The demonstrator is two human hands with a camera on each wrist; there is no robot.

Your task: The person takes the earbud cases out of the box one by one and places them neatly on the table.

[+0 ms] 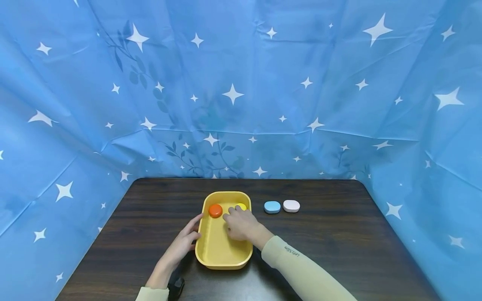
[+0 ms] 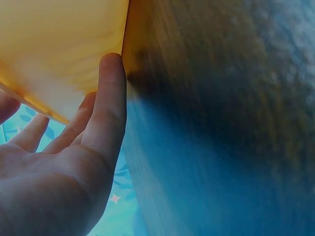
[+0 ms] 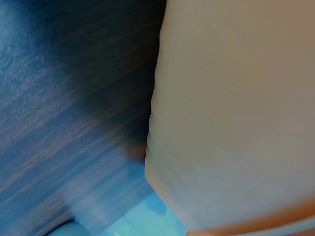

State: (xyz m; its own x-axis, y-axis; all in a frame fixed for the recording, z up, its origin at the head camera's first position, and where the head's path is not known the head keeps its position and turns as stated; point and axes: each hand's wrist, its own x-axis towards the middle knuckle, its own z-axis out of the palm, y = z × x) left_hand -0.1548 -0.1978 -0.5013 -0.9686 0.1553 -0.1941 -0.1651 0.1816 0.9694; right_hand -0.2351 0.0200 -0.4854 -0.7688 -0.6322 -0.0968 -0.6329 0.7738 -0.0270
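Note:
A yellow rectangular tray [image 1: 224,257] lies lengthwise on the dark table. My left hand [image 1: 179,246] rests along its left side, and in the left wrist view the extended fingers [image 2: 110,86] touch the tray's outer wall [image 2: 59,44]. Inside, an orange rounded block [image 1: 216,210] sits at the far left. At the far right a yellow rounded block [image 1: 242,206] shows past my right hand [image 1: 239,223], whose curled fingers hold it; part of it is hidden. The right wrist view shows neither fingers nor the yellow block, mostly a large pale surface.
To the right of the tray, a blue rounded block [image 1: 272,207] and a white rounded block [image 1: 291,205] lie side by side on the wooden table [image 1: 339,246]. A blue curtain with white stars [image 1: 241,113] hangs behind the table. Something black [image 1: 175,288] is by the left wrist.

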